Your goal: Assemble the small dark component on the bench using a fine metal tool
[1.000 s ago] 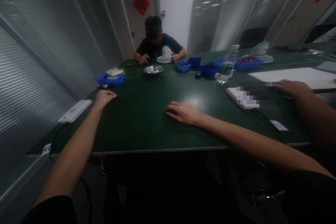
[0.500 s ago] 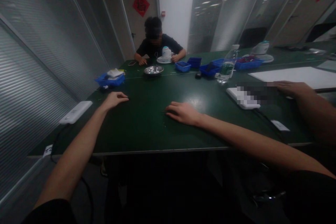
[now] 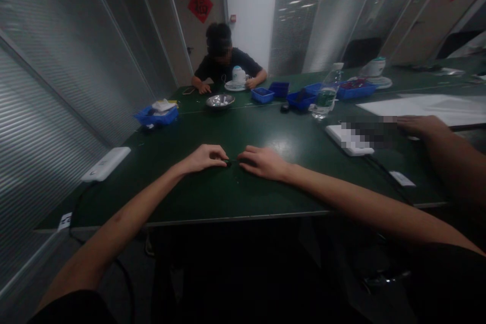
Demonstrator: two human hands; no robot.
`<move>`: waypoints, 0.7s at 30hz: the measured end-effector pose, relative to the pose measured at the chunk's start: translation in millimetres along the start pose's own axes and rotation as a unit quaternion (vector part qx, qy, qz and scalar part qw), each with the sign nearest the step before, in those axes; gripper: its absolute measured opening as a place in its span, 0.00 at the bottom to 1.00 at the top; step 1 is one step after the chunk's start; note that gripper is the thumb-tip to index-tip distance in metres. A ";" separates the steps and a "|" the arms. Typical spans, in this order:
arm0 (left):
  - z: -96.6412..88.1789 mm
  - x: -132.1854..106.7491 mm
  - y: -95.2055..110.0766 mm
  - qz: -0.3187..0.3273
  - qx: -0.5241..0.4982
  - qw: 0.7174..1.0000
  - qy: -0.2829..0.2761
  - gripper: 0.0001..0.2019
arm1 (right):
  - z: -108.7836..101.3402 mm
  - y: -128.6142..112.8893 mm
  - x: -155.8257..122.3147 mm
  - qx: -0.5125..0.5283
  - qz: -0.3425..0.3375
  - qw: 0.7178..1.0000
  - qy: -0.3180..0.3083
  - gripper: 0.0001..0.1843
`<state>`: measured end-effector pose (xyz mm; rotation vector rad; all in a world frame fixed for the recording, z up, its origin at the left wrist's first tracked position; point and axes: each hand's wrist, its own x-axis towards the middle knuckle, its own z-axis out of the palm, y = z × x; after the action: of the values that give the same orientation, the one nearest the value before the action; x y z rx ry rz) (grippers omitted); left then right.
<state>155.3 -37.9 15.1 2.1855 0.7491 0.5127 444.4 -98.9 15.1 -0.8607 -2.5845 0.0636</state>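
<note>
On the green table [image 3: 182, 131], my left hand [image 3: 205, 158] pinches a small dark piece [image 3: 228, 163] between thumb and fingertips; its kind is too small to tell. Just to the right lies my right hand [image 3: 261, 162], palm side down, its fingers curled together. A thin, pale sliver [image 3: 234, 160] sticks out from its fingertips toward the left hand, too fine to name. Only a narrow gap separates the two hands. What the right palm covers is hidden.
A metal bowl [image 3: 220, 102], blue trays [image 3: 156, 115] and a water bottle [image 3: 327, 96] stand farther back. White boxes with cables lie left [image 3: 106, 163] and right [image 3: 351, 142]. Across the table a person [image 3: 228, 61] works; another person's hand [image 3: 421, 125] rests at right.
My left hand has moved right and slightly toward me, carrying the small dark piece close to my right hand. My right hand has stayed in place.
</note>
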 end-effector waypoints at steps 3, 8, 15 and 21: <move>1.2 0.1 2.1 0.002 0.008 1.000 0.005 0.15 | -0.5 -0.6 0.0 0.004 0.000 1.000 -0.001 0.17; 1.5 -0.2 3.0 0.007 0.039 0.999 0.011 0.15 | -2.1 -1.5 -0.5 0.004 0.006 1.000 0.001 0.17; 2.8 -0.7 2.9 0.012 0.046 0.999 0.017 0.14 | -1.2 -2.0 -1.0 -0.007 -0.011 1.000 -0.004 0.17; 10.0 1.8 12.1 0.027 0.022 0.999 -0.009 0.12 | 1.6 0.0 -0.3 -0.004 -0.025 1.000 0.000 0.18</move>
<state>166.6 -48.6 18.2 2.2537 0.7001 0.5082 444.0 -99.0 13.5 -0.7984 -2.6066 0.0389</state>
